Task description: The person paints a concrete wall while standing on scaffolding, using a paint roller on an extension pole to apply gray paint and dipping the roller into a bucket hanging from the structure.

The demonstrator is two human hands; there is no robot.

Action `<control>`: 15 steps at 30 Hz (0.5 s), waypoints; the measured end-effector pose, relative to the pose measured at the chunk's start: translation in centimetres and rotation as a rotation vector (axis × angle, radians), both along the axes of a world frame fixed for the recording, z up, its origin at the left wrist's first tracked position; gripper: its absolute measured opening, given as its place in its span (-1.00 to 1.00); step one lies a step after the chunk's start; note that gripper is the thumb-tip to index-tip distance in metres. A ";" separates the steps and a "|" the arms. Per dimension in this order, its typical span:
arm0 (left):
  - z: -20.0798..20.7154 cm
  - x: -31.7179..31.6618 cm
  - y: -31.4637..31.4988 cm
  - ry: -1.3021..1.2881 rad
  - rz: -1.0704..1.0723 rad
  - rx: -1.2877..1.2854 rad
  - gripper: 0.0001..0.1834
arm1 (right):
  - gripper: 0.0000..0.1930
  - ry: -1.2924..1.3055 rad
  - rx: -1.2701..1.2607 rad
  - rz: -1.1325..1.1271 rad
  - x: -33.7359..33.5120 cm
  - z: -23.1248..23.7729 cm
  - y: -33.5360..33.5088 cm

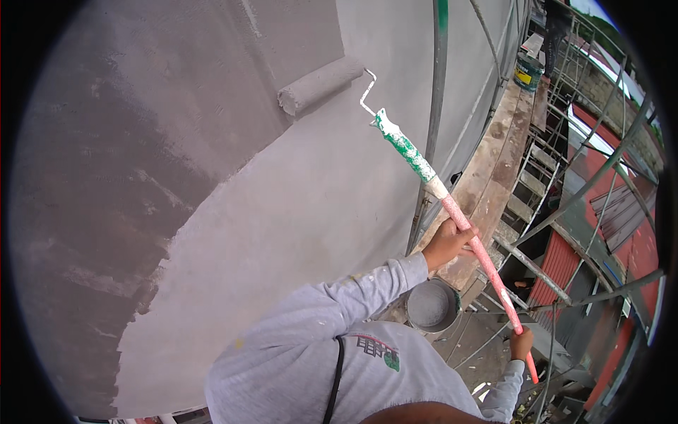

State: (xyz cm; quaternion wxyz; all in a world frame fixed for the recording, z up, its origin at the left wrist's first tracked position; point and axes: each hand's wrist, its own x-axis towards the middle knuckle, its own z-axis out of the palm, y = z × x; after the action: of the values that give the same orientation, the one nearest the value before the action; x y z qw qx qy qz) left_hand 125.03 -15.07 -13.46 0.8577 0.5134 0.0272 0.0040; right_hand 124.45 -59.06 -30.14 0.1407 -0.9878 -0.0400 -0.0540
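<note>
Grey, wet-looking paint covers the left part of the wall, darker than the paler stretch beside it, and the paint roller lies pressed against the wall right at the border of the two tones, its sleeve loaded with the same grey. A bent white wire frame joins the roller to a green-and-white handle, which runs on into a long pink pole slanting down to the right. The left hand is curled around the pole high up, fingers wrapped tight on the shaft. The right hand is closed around the pole near its lower end, well below the left one. Both arms wear light grey sleeves. Between the arms, lower down, stands a round bucket filled with grey paint. Wooden scaffold planks run along the wall to the right, framed by metal scaffold tubes. A second paint can with a yellow label stands far along the planks.
</note>
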 end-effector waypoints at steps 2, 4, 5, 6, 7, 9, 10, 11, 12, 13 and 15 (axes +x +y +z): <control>2.6 0.7 1.3 -0.029 0.018 0.051 -0.69 | -0.82 -0.003 0.052 0.003 0.6 0.9 1.8; 5.4 1.0 2.4 -0.070 0.034 0.090 -0.69 | -0.82 0.001 0.109 0.013 1.0 2.3 3.6; 6.8 1.2 3.0 -0.102 0.049 0.128 -0.69 | -0.82 -0.023 0.117 0.033 1.1 3.2 4.6; 8.3 1.3 3.6 -0.138 0.055 0.150 -0.70 | -0.83 -0.040 0.131 0.050 1.3 4.1 5.6; 9.8 1.5 4.2 -0.173 0.060 0.173 -0.70 | -0.83 -0.057 0.145 0.067 1.4 5.0 6.6; 13.0 1.9 5.2 -0.214 0.097 0.233 -0.73 | -0.83 -0.088 0.173 0.086 1.5 6.9 8.5; 14.5 2.0 5.6 -0.233 0.104 0.256 -0.74 | -0.84 -0.113 0.201 0.105 1.5 8.0 9.4; 16.0 2.1 6.0 -0.262 0.107 0.274 -0.75 | -0.83 -0.130 0.205 0.096 1.6 9.1 10.3; 17.4 2.3 6.4 -0.278 0.115 0.286 -0.75 | -0.82 -0.157 0.223 0.098 1.7 10.1 11.2; 18.9 2.5 6.8 -0.306 0.119 0.296 -0.75 | -0.82 -0.170 0.246 0.087 1.8 11.1 12.0; 21.7 2.9 7.7 -0.348 0.127 0.329 -0.75 | -0.81 -0.159 0.325 0.112 1.9 13.0 13.5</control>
State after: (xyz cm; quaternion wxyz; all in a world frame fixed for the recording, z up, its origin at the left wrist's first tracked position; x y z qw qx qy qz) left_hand 127.89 -7.33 8.22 0.7524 0.6349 -0.0898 0.1505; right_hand 126.36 -45.51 -17.13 0.2978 -0.9408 -0.0967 -0.1299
